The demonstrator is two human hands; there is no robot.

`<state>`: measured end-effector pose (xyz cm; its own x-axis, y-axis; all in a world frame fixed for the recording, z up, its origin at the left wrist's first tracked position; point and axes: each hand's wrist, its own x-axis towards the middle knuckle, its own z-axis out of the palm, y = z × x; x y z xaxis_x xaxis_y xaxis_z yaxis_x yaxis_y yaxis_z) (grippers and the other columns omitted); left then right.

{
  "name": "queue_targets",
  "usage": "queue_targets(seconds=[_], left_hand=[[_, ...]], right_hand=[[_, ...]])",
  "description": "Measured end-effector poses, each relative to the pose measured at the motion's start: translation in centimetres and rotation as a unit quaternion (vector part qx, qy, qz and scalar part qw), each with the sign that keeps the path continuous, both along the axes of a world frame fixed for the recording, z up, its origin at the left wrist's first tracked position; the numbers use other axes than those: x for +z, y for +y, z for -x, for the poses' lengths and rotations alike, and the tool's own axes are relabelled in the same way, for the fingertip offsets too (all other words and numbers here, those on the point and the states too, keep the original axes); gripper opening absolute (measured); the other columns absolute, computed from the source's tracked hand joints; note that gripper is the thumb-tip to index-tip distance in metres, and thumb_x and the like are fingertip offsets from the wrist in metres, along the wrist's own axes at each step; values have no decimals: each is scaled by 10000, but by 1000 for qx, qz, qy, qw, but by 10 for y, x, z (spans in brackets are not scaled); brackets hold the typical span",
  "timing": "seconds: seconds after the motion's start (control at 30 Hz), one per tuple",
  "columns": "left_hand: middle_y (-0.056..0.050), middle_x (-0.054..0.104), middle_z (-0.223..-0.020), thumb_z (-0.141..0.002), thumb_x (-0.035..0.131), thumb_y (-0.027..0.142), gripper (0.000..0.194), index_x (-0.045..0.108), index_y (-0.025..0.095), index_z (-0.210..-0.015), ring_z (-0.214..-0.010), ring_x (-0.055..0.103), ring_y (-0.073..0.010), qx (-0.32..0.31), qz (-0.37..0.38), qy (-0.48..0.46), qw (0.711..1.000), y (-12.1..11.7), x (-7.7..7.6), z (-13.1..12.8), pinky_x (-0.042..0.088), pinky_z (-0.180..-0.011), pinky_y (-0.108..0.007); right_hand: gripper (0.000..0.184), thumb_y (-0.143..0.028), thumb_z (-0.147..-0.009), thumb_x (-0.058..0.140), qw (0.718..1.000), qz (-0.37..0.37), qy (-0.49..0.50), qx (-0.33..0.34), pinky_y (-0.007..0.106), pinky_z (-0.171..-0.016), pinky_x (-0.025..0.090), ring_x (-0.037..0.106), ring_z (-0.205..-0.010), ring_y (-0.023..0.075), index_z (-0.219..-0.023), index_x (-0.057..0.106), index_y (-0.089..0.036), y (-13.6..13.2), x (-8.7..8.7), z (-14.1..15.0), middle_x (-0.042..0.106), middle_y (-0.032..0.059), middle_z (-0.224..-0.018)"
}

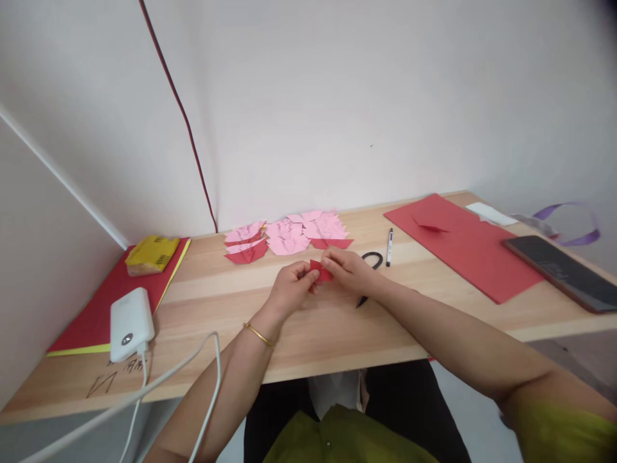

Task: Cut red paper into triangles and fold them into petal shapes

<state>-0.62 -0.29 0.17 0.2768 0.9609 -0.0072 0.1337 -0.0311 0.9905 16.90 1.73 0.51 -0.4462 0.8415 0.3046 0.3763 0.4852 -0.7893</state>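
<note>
A small piece of red paper (326, 275) is held up over the middle of the table between both hands. My left hand (293, 283) pinches its left side, thumb on top. On the other side, my right hand (348, 271) grips the upper right edge with thumb and fingertips. Black-handled scissors (373, 258) lie just beyond my right hand and are partly covered by it. Behind the hands, folded pink paper pieces (288, 238) and folded red paper pieces (247, 253) sit in overlapping rows near the wall.
A pen (389, 247) lies right of the scissors. Farther right are red paper sheets (463, 257) and a phone (569, 270). At left, a white power bank (132, 325) with a cable and a yellow packet (152, 254) rest on red sheets (91, 308).
</note>
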Motion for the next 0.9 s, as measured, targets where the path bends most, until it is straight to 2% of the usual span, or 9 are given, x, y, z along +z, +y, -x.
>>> queue_targets(seconds=[0.07, 0.17, 0.37, 0.5, 0.6, 0.7, 0.77, 0.9], left_hand=[[-4, 603, -658, -748, 615, 376, 231, 605, 145, -751, -544, 523, -93, -11, 28, -16, 999, 0, -1, 0, 397, -554, -228], [4, 599, -685, -743, 635, 405, 259, 595, 152, -782, -575, 549, -95, -33, 56, -45, 997, -2, 0, 0, 397, -562, -222], [28, 558, -564, -744, 652, 360, 249, 555, 144, -666, -555, 539, -87, -47, 16, -57, 997, -3, 6, 3, 401, -584, -220], [11, 602, -597, -714, 682, 333, 207, 621, 135, -718, -549, 547, -91, -3, 32, -76, 997, -3, 7, 0, 422, -590, -236], [-1, 633, -670, -685, 702, 325, 210, 652, 136, -761, -557, 544, -91, 50, 64, -152, 985, -1, 4, -3, 446, -610, -255], [2, 626, -663, -660, 722, 309, 204, 662, 138, -753, -588, 539, -91, 82, 63, -206, 973, 1, 1, -4, 446, -633, -252], [-7, 639, -685, -638, 740, 286, 213, 672, 136, -773, -627, 551, -96, 82, 65, -208, 973, 3, -1, -3, 443, -654, -248], [-19, 665, -745, -632, 746, 284, 256, 662, 150, -833, -680, 586, -116, 73, 71, -194, 976, 5, -1, 3, 454, -691, -264]], right_hand=[[297, -389, -916, 401, 999, -37, -18, 12, 242, -569, 357, 459, -597, 118, -721, 481, -180, -1, 1, 1, 515, -3, -654], [314, -372, -917, 394, 998, -52, -27, 28, 238, -554, 341, 441, -579, 112, -681, 467, -178, -3, 4, 1, 487, -7, -629], [319, -372, -923, 394, 998, -16, 6, 63, 226, -565, 354, 452, -578, 101, -682, 462, -175, -9, 8, 3, 515, -12, -629], [331, -399, -921, 400, 999, 0, 35, 37, 230, -583, 370, 467, -605, 106, -704, 505, -172, -7, 7, 2, 521, -8, -654], [343, -433, -926, 370, 998, 44, 41, 32, 238, -600, 396, 488, -629, 115, -751, 515, -177, -3, 4, 0, 527, -4, -680], [288, -443, -895, 440, 995, 77, 54, 38, 247, -616, 420, 523, -656, 123, -819, 522, -178, -1, 0, -1, 567, 7, -726], [252, -422, -872, 486, 995, 73, 60, 30, 241, -591, 409, 515, -630, 119, -829, 523, -176, 0, 0, -1, 569, 4, -710], [201, -341, -845, 518, 1000, 15, 19, 16, 224, -521, 331, 418, -545, 95, -741, 538, -170, -1, 2, -1, 494, -23, -613]])
